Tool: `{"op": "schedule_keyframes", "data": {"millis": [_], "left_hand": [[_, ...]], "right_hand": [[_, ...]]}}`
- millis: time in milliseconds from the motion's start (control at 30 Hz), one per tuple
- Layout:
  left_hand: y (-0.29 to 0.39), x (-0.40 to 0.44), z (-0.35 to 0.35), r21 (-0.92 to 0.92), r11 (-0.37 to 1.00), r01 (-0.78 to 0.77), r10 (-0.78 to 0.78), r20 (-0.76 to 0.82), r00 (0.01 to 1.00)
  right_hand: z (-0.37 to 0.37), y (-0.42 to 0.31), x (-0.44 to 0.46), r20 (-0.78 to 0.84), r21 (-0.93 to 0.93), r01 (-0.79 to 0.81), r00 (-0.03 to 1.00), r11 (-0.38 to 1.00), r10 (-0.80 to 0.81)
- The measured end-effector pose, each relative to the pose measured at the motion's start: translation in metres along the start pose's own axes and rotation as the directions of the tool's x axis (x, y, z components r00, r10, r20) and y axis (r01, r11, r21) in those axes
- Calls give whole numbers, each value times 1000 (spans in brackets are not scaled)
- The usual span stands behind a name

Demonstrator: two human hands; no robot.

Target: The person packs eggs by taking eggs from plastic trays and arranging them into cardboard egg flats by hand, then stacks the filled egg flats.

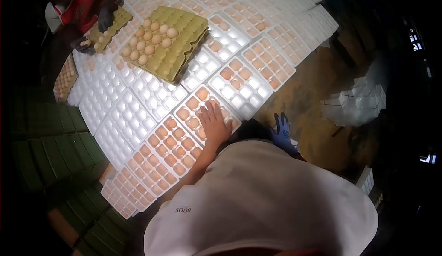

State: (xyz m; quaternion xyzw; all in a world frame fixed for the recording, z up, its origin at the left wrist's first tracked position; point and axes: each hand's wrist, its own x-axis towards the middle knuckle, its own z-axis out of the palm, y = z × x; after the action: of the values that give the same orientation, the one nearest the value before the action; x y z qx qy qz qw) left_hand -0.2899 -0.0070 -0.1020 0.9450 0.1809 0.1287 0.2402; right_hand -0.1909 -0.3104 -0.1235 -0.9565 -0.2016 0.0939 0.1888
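White rectangular foam tray (223,103), filled with brown eggs (183,113), at near table edge; left hand (215,121) over it. Adjacent part-filled white foam tray (248,100): eggs grouped at far end, other cells bare. Yellow-green moulded-pulp tray stack (193,29) beyond: top layer partly loaded. Left hand: bare, palm down, fingers extended. Right hand (282,130): blue-gloved, beside thigh, fingers spread. Eggs beneath left palm hidden; co-worker's gloved hands (106,18) dim.

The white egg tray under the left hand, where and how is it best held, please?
Probably grip the white egg tray by its near rim, from the wearer's side, keeping it level: neighbouring trays flank it; its eggs sit in uncovered cups.
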Motion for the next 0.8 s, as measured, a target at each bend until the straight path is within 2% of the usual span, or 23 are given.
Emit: {"op": "schedule_keyframes", "data": {"millis": [33, 67, 133, 167, 200, 267, 333, 400, 433, 467, 533, 567, 600, 633, 667, 700, 733, 767, 800], "left_hand": [[7, 8, 2, -51, 999, -16, 14, -35, 999], [16, 19, -3, -21, 988, -155, 156, 49, 987], [32, 40, -6, -110, 922, -371, 386, 236, 892], [35, 46, 5, -80, 898, -432, 437, 261, 861], [39, 49, 8, -27, 919, -393, 382, 299, 874], [43, 53, 6, 57, 948, -313, 273, 355, 894], [49, 56, -4, 110, 966, -234, 175, 390, 904], [43, 49, 7, 90, 961, -263, 212, 376, 902], [36, 50, 18, 95, 959, -268, 221, 342, 913], [25, 44, 38, 122, 949, -290, 258, 227, 939], [34, 49, 11, 10, 986, -168, 163, 196, 967], [34, 48, 3, -37, 993, -115, 119, 158, 980], [34, 51, -9, -12, 999, -30, 30, 60, 998], [32, 59, -25, 4, 999, 49, -49, -33, 998], [27, 69, -40, -12, 991, 134, -134, -215, 967], [14, 81, -59, -113, 961, 251, -272, -237, 933], [0, 90, -67, -30, 934, 356, -336, -414, 846], [-8, 106, -91, -23, 906, 423, -386, -459, 800], [-20, 123, -107, 13, 878, 479, -401, -526, 750]], "right_hand": [[13, 23, -8, 43, 14, -66, 997, 998, 66], [25, 51, -11, -6, 23, -135, 991, 991, 136], [43, 97, -3, -90, 59, -254, 962, 965, 258], [28, 103, 5, -184, -28, -237, 956, 971, 228], [4, 102, 16, -271, -117, -220, 945, 968, 182], [-86, 44, 37, -349, -343, -238, 931, 909, 112], [-98, 53, 51, -388, -171, -199, 914, 965, 120], [-105, 83, 82, -423, 5, -134, 898, 991, 124], [-105, 92, 117, -447, 95, -71, 888, 993, 106], [-98, 103, 144, -469, 34, 11, 883, 999, 6], [-77, 132, 200, -516, -96, 199, 828, 975, -219], [-78, 127, 237, -405, 179, 301, 890, 937, -209], [-74, 125, 261, -259, 439, 323, 939, 838, -226], [-70, 116, 279, -98, 664, 264, 958, 700, -268], [-90, 58, 289, 23, 781, 110, 979, 614, -204], [-99, 11, 309, -12, 726, 247, 938, 642, -347], [-104, -35, 329, -41, 662, 384, 876, 644, -481], [-107, -80, 350, -59, 590, 514, 796, 622, -602], [-108, -127, 372, -155, 486, 735, 605, 472, -781]]}}
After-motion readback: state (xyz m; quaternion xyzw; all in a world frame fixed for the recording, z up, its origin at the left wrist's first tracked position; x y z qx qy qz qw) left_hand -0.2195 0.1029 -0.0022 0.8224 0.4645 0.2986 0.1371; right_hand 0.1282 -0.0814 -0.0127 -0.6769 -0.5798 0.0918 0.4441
